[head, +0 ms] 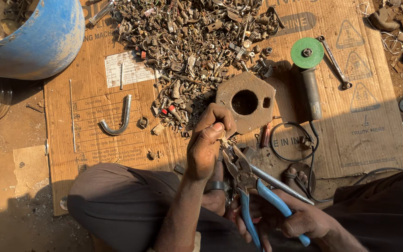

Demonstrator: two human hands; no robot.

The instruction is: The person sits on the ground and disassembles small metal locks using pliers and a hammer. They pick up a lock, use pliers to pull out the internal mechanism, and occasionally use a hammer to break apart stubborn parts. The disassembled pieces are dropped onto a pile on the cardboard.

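1. A blue drum (33,37) stands off the far left corner of the cardboard sheet (360,140); its contents cannot be made out.
2. A heap of scrap metal bits (192,42) covers the sheet's far edge.
3. The left hand (208,140) is raised near the sheet's near edge, fingers pinched on a small metal piece (222,138).
4. The right hand (299,221) clenches the blue handles of the pliers (246,179), whose jaws point up at that piece.

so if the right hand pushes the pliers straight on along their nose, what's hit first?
The right hand aims the blue-handled pliers up-left at the left hand; its fingertips and the small part pinched there likely come first. Depth unclear.
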